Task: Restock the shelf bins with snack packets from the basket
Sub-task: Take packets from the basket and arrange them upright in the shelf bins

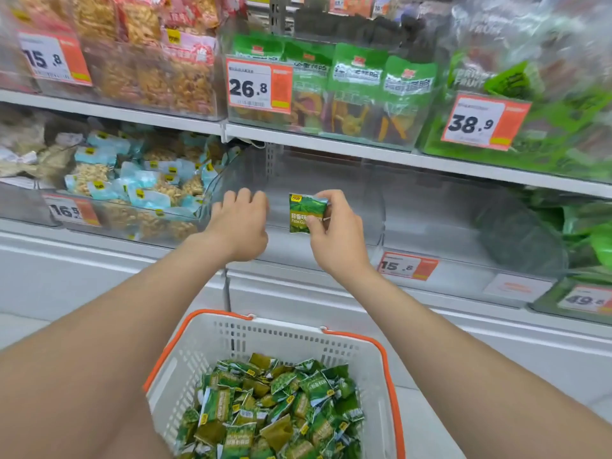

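A white basket [374, 369] with orange handles sits low in the middle, holding several small green snack packets [265, 409]. My right hand [337, 236] grips one green pea packet [304, 212] upright in front of a clear, empty-looking shelf bin [331, 180] on the lower shelf. My left hand [240, 223] reaches to the left front corner of that bin, fingers curled forward; whether anything is in it is hidden by the back of the hand.
Left of the empty bin stands a bin of pale blue nut packets [139, 183]. To the right are bins of green bags [583, 233]. The upper shelf carries green dried-fruit bags [357, 91] and price tags [259, 85]. A 15.8 tag [405, 266] marks the empty bin.
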Demonstrator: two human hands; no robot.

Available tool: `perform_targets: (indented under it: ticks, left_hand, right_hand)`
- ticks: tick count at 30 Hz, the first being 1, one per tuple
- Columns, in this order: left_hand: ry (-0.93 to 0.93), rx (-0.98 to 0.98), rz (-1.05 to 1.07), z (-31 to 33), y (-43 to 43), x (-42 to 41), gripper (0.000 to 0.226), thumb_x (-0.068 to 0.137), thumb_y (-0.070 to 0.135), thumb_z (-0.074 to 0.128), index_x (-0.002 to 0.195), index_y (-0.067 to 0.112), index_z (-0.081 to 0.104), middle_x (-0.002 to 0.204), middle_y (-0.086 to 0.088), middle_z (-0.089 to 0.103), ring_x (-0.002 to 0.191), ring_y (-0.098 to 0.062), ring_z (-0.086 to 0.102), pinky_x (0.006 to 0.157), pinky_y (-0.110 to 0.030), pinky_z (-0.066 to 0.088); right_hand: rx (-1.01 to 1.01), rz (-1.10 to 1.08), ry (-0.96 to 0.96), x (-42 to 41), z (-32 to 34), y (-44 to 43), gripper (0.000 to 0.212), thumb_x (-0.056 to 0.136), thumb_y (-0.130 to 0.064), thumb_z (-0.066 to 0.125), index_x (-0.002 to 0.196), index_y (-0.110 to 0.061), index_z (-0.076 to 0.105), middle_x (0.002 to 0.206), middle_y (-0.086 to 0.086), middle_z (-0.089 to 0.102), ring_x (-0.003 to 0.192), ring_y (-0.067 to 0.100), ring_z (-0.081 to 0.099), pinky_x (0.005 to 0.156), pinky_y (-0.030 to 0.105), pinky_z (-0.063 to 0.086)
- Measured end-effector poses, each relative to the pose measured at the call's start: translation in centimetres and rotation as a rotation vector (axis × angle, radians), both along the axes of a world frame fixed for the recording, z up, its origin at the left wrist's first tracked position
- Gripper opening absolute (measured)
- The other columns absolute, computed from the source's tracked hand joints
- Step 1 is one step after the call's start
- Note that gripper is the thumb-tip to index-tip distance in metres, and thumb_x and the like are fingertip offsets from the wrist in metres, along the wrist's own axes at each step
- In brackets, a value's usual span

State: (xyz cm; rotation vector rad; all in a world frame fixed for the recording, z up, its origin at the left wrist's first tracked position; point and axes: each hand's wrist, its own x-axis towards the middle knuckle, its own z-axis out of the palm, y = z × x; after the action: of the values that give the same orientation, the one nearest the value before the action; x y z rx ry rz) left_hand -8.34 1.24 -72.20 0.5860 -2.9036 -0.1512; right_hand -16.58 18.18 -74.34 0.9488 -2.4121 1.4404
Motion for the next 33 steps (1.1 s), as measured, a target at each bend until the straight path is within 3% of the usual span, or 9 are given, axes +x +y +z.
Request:
perform_targets:
  ticks: [4, 8, 11, 13, 15, 19, 24, 27, 33]
  left_hand:
    - [-0.083, 0.041, -0.024, -1.7, -3.5, -0.4, 0.024, 0.096, 0.035, 0.061, 0.119, 0.028, 0.061, 0.116, 0.001, 0.067, 0.119, -0.031, 0.056, 0.111, -0.055, 0.022]
    - [-0.064, -0.121, -0.056, -1.8, -5.0, -1.4, 0.006, 0.089, 0.033, 0.065, 0.087, 0.027, 0.065, 0.083, 0.007, 0.063, 0.093, -0.026, 0.054, 0.101, -0.052, 0.024]
    - [-0.072, -0.176, -0.156, -2.2, -5.7, -1.9, 0.036, 0.084, 0.048, 0.072, 0.07, 0.023, 0.052, 0.072, 0.006, 0.056, 0.085, -0.025, 0.053, 0.086, -0.043, 0.021]
    - [-0.067, -0.21, -0.227, -2.4, -6.2, -2.0, 0.045, 0.082, 0.057, 0.074, 0.068, 0.023, 0.046, 0.068, 0.008, 0.051, 0.079, -0.024, 0.049, 0.083, -0.042, 0.021]
    - [-0.064, -0.2, -0.285, -2.7, -6.6, -2.3, 0.048, 0.08, 0.059, 0.075, 0.067, 0.024, 0.044, 0.066, 0.009, 0.046, 0.076, -0.024, 0.048, 0.083, -0.04, 0.028]
    - [-0.053, -0.061, -0.278, -2.6, -6.8, -2.6, 0.05, 0.076, 0.052, 0.08, 0.063, 0.023, 0.041, 0.066, 0.006, 0.042, 0.08, -0.034, 0.059, 0.064, -0.034, 0.039]
    - [-0.053, -0.102, -0.249, -2.5, -6.9, -2.8, 0.052, 0.079, 0.054, 0.077, 0.063, 0.024, 0.039, 0.067, 0.005, 0.036, 0.077, -0.032, 0.049, 0.063, -0.032, 0.033]
    - [-0.065, -0.1, -0.237, -2.7, -7.1, -2.8, 0.052, 0.078, 0.056, 0.077, 0.063, 0.024, 0.038, 0.066, 0.006, 0.036, 0.076, -0.032, 0.05, 0.063, -0.032, 0.033]
    - [-0.084, -0.116, -0.222, -2.9, -7.0, -3.0, 0.054, 0.081, 0.057, 0.073, 0.065, 0.023, 0.034, 0.068, 0.004, 0.032, 0.076, -0.032, 0.046, 0.063, -0.033, 0.032]
  right_hand:
    - [0.049, -0.01, 0.005, -3.5, -0.5, -4.7, 0.027, 0.094, -0.012, 0.062, 0.113, -0.027, 0.051, 0.097, -0.001, 0.069, 0.098, 0.031, 0.06, 0.073, 0.032, 0.034]
    - [0.132, -0.056, -0.087, -7.4, -0.9, -10.4, 0.032, 0.091, -0.014, 0.067, 0.122, -0.016, 0.06, 0.108, 0.01, 0.069, 0.11, 0.034, 0.058, 0.08, 0.029, 0.039]
    - [0.273, -0.06, -0.142, -10.0, -1.1, -14.1, 0.042, 0.09, -0.019, 0.072, 0.13, -0.013, 0.06, 0.12, 0.013, 0.068, 0.12, 0.033, 0.059, 0.091, 0.031, 0.045]
    - [0.402, -0.056, -0.152, -11.8, -1.5, -16.6, 0.042, 0.089, -0.023, 0.074, 0.128, -0.012, 0.062, 0.123, 0.012, 0.067, 0.118, 0.032, 0.062, 0.085, 0.031, 0.048]
    - [0.516, -0.085, -0.155, -13.2, -1.9, -18.8, 0.031, 0.086, -0.025, 0.077, 0.11, -0.01, 0.066, 0.11, 0.011, 0.069, 0.106, 0.031, 0.066, 0.071, 0.03, 0.043]
    - [0.617, -0.138, -0.166, -15.1, -2.2, -21.8, 0.021, 0.087, -0.02, 0.077, 0.093, -0.01, 0.06, 0.094, 0.006, 0.061, 0.091, 0.026, 0.063, 0.069, 0.026, 0.043]
    - [0.713, -0.123, -0.031, -17.3, -2.3, -24.1, 0.038, 0.092, -0.011, 0.065, 0.128, -0.003, 0.058, 0.126, 0.014, 0.064, 0.116, 0.033, 0.063, 0.074, 0.03, 0.044]
    - [0.756, -0.125, 0.054, -18.0, -2.7, -24.9, 0.052, 0.093, 0.0, 0.062, 0.142, 0.001, 0.047, 0.137, 0.021, 0.057, 0.126, 0.037, 0.057, 0.091, 0.039, 0.051]
    - [0.735, -0.165, 0.236, -18.2, -3.6, -25.0, 0.054, 0.093, 0.005, 0.058, 0.144, 0.005, 0.043, 0.138, 0.026, 0.055, 0.127, 0.042, 0.055, 0.103, 0.045, 0.05]
